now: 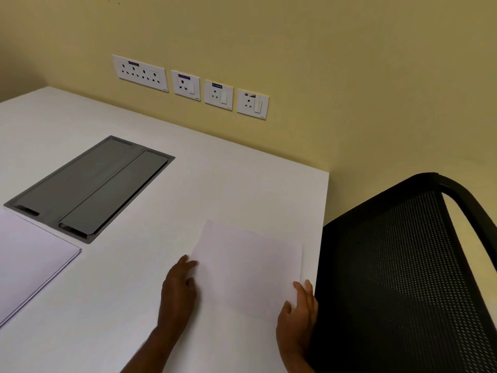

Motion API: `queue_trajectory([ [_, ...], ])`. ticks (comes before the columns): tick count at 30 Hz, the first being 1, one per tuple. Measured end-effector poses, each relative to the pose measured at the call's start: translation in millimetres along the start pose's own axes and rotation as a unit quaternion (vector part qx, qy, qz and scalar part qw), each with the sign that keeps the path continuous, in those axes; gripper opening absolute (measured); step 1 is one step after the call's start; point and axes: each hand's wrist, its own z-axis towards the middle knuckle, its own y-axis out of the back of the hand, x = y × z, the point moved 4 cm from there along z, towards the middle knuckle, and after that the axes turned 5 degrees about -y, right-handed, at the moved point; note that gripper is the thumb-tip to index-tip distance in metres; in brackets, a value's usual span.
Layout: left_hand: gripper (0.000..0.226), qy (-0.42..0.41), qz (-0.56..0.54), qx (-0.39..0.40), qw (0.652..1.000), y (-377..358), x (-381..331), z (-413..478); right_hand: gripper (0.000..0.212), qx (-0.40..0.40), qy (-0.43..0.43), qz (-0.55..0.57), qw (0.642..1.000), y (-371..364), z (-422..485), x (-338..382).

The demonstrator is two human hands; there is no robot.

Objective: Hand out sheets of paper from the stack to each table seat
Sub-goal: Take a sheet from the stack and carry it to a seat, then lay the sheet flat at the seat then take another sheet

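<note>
A pale yellow painted wall (349,76) fills the background behind a broad white laminate table (228,170). A dark grey rectangular cable hatch (91,187) set flush into the table serves as the marker for everything else. Well to the right of the hatch, past the table's edge, stands a black mesh-backed office chair (403,265), which marks the seat being served. Just beside the hatch's near-left corner lies the white stack of paper sheets (29,254), cut off by the picture's left edge. To the right of the hatch and nearer the person, in front of the chair, a single white sheet of paper (247,270) lies flat on the table. Its long axis seems to run from the person toward the wall, though its near edge fades into the tabletop. Above and beyond the hatch, a row of white wall sockets (188,87) is fixed to the wall. The left hand (178,289) rests at the sheet's left edge, on the side toward the hatch, with its fingers loosely extended and touching the paper. The right hand (297,313) is at the sheet's near right corner on the chair side, fingers straight and slightly spread, gripping nothing that I can see. This seat looks served. The stack lies left of both hands, back toward the hatch, so the left hand is the nearer one for drawing the next sheet.
</note>
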Motion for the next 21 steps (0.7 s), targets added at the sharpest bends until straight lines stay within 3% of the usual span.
queue_trajectory([
  [7, 0.063, -0.069, 0.094, 0.06, 0.991, -11.8, 3.2, 0.9, 0.035, 0.01, 0.078, -0.135, 0.988, -10.4, 0.4, -10.3],
  [12, 0.073, -0.083, 0.146, 0.11, 0.98, -14.3, 8.5, 0.4, 0.039, 0.055, 0.089, -0.173, 0.979, -15.3, -0.1, -18.9],
  [14, 0.076, -0.098, 0.162, 0.124, 0.974, -13.4, 6.0, 0.0, 0.022, 0.063, 0.099, -0.171, 0.978, -14.9, -3.2, -19.8],
  [15, 0.077, -0.107, 0.168, 0.127, 0.972, -11.7, 3.9, -1.0, 0.029, 0.065, 0.103, -0.172, 0.978, -12.6, -5.1, -17.1],
  [17, 0.078, -0.127, 0.175, 0.118, 0.969, -4.9, -2.6, -2.2, 0.071, 0.091, 0.14, -0.156, 0.973, -9.9, -5.9, -9.5],
  [21, 0.062, -0.154, 0.153, 0.084, 0.972, 8.9, -20.0, -7.7, 0.075, 0.083, 0.196, -0.116, 0.97, 9.9, -13.7, 22.1],
])
